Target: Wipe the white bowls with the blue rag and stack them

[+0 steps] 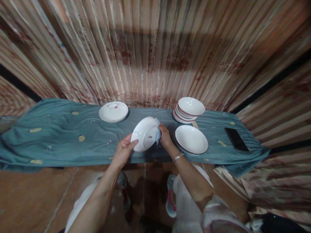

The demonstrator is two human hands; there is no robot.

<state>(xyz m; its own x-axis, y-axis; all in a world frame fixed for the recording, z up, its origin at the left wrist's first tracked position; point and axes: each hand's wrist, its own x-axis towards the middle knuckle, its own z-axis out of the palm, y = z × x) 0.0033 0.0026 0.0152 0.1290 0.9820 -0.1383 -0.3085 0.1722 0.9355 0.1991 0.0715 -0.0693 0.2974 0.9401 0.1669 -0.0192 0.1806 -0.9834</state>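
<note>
A white plate (141, 132) is held tilted above the middle of the cloth-covered table, its underside with a small red and dark mark turned toward me. My left hand (125, 149) grips its left rim, thumb on the underside. At the right rim, my right hand (165, 136) is closed on a light blue cloth (157, 134) pressed against the plate. Some of the right fingers are hidden behind the cloth and rim. Just right of that hand lies a small stack of white plates (191, 139) with a dark rim beneath.
Flower-patterned plates (113, 111) sit at the back left. Stacked white bowls with red rims (189, 108) stand at the back right. A black phone (236, 139) lies on the right of the green tablecloth (65, 129). A pleated curtain (145, 64) hangs behind the table.
</note>
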